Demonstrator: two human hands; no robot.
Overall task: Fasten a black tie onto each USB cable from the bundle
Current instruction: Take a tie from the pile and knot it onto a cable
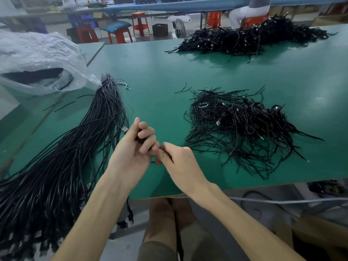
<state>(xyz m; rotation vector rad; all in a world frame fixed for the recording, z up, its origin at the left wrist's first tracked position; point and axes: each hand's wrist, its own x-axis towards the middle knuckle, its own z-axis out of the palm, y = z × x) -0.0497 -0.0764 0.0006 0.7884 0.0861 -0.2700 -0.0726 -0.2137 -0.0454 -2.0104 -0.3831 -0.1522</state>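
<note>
Table (160, 72) | USB cable (124, 129) inside left hand (131, 153) fingers (146, 132) | right hand (180, 161) pinching it

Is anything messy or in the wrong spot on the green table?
A little. A few thin black strands lie left of the bundle, away from the pile, and some cable ends dangle off the table edge. Nothing looks broken.
</note>
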